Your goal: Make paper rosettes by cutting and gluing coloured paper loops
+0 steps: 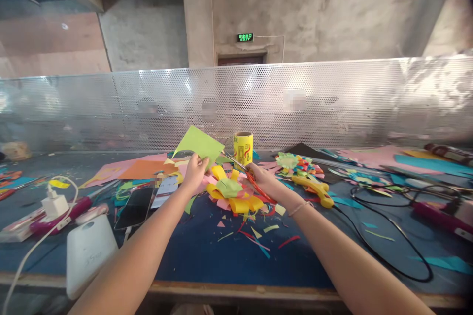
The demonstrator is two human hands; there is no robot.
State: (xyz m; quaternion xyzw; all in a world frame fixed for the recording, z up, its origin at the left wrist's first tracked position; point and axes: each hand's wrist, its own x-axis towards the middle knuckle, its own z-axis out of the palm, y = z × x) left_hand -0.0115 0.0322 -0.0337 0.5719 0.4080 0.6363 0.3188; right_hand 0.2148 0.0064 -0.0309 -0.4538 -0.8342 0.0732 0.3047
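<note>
Both our hands grip: left hand (194, 173), green paper (200, 144); right hand (263, 180), scissors (238, 163) pointing forward-left. Metal mesh (236, 89) backs our blue tabletop (207, 256).

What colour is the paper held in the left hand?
Light green; the paper in the left hand shows in the head view, the only one.

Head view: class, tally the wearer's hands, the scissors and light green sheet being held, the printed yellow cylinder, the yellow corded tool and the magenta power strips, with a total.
Hands (left hand, right hand): 2
Held scissors: 1
Held light green sheet: 1
Printed yellow cylinder: 1
Yellow corded tool: 1
Magenta power strips: 2
Total: 8
</note>
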